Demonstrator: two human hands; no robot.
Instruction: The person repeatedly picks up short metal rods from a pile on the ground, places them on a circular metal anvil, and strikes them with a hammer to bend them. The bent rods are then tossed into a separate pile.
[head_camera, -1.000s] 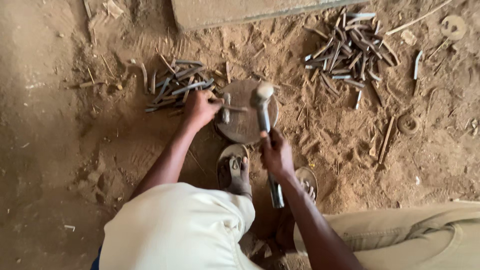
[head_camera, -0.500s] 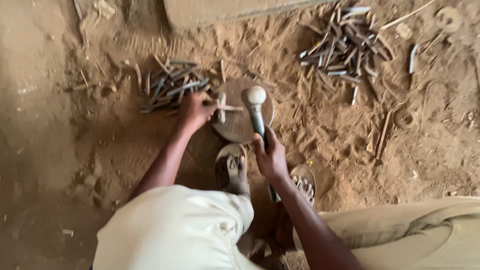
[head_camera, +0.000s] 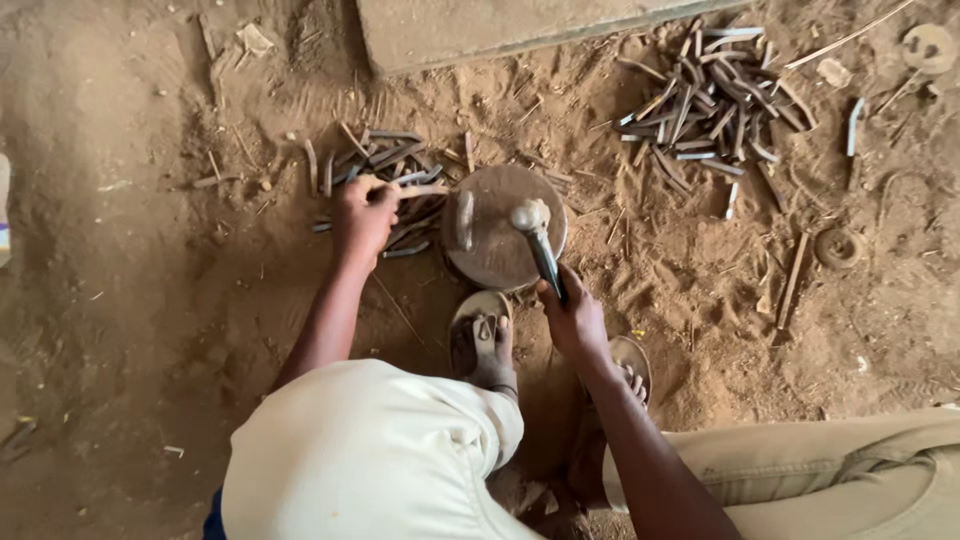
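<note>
Below, right hand (head_camera: 572, 318) gripping dark-handled hammer (head_camera: 538, 240) over round worn metal block (head_camera: 503, 226), left hand (head_camera: 363, 215) pinching thin rusty strip (head_camera: 422, 189).

A: What stays hidden?
B: The hammer (head_camera: 538, 245) handle's lower end sits inside the right hand (head_camera: 572, 322); the knees cover the lower legs.
A: And at the edges?
B: The slab (head_camera: 520, 28) runs past the top.

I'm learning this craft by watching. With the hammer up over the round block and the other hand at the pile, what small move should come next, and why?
Probably draw the left hand back to the round block with the strip it pinches. One piece already lies there, and the right hand holds the hammer above the block.
</note>
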